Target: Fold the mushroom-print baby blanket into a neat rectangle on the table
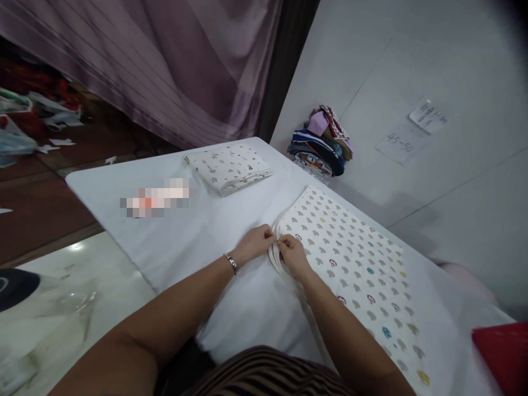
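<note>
Head view | patterned cloth (355,258) lies on the white worktop (173,236), its long axis slanting from far left to near right, layered edge (278,263) pointing left | left hand (259,241), right hand (292,254): each grip is narrow, pinching this edge

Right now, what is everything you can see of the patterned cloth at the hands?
The patterned cloth is off-white, printed with rows of greyish cap-like shapes, a few in red, blue or yellow. It looks like soft fabric, lying flat on the white table, with several layered edges curving along its left side. The left hand and right hand pinch that edge; the right forearm hides part of the print.
</note>
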The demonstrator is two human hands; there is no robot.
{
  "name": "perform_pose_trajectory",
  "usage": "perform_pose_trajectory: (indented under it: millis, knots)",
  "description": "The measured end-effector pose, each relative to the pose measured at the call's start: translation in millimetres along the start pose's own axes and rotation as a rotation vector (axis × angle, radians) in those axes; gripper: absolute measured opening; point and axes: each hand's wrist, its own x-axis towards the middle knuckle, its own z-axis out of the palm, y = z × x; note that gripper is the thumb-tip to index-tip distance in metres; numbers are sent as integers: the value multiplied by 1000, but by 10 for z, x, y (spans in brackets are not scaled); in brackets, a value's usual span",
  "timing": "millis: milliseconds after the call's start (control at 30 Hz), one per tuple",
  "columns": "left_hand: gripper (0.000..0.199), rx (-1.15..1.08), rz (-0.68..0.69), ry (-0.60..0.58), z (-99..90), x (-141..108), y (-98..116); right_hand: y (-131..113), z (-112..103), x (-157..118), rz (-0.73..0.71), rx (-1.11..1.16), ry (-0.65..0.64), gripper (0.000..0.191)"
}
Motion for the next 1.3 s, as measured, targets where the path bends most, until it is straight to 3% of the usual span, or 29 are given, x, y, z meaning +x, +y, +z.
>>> perform_pose_trajectory:
  millis: [433,600,900,1133,1300]
  knots:
    - [12,231,-35,25,-2,-27,143,-50,27,-31,6,36,37,12]
    - [13,151,-105,53,9,-24,117,-49,43,-32,16,-3,56,10]
    - [13,45,-66,55,11,-19,85,-83,59,45,-90,-262,39,7]
    - [15,48,-23,35,24,7,20,-70,61,45,-99,-209,18,6]
    - [27,55,-31,22,19,42,-21,-73,54,38,-89,-202,-12,11]
